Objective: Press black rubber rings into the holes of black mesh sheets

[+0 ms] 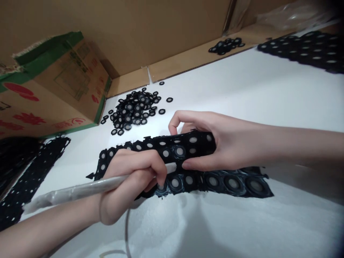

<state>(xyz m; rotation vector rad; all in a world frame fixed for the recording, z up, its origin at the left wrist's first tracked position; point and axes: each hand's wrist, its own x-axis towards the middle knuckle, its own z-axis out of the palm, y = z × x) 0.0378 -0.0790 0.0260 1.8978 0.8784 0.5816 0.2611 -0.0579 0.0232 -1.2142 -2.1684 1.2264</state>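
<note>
A black rubber sheet (215,181) with rows of round rings and punched holes lies on the white table (242,100) in front of me. My left hand (131,182) is closed round a white stick-like tool (80,191), its tip resting on the sheet near a ring. My right hand (212,139) grips the folded-up far part of the sheet, thumb underneath and fingers curled over the top. Some holes in the sheet are empty; others still hold rings.
A pile of loose black rings (134,109) lies behind the sheet. A printed cardboard box (51,89) stands at the left. Used black sheets (27,179) lie at the left edge, another sheet (306,48) and a smaller ring pile (225,44) at the back right. Cardboard walls border the table.
</note>
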